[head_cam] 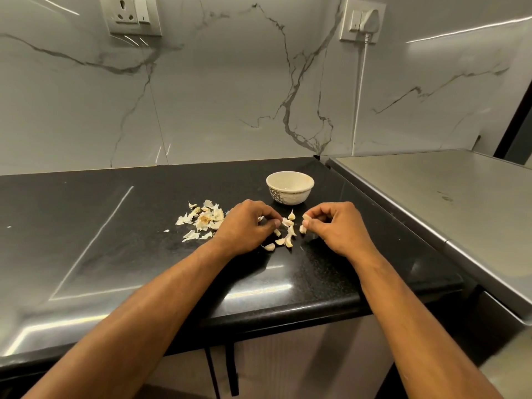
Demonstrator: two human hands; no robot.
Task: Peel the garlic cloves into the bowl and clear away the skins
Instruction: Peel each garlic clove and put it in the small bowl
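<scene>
Black speckled table across the middle of the frame, glossy, streaked with light.

Cloves at centre: a small scatter of pale cream pieces, curved and pointed, some with papery skin on, loose on the table between the two hands. One upright-looking clove at the far edge of the scatter, nearest the bowl.

Bowl just above centre, beyond the cloves: small, cream, patterned low on the outer wall, upright; inside looks bare, though the bottom is hard to read.

Skins left of centre: a heap of white, flaky husks around a brownish root stub, with a few flakes strewn toward the lower left of the heap. Touching the left hand's outer edge, or nearly so; cannot tell which.

Left hand at centre, knuckles up, fingers curled, thumb and forefinger tips meeting at the near cloves, seemingly pinching a bit of skin.

Right hand right of centre, fingers curled, thumb and forefinger clamped on a pale clove piece; another piece just under the thumb.

Grey steel surface at right. Marble wall behind, with a socket upper left and a plug upper right.
</scene>
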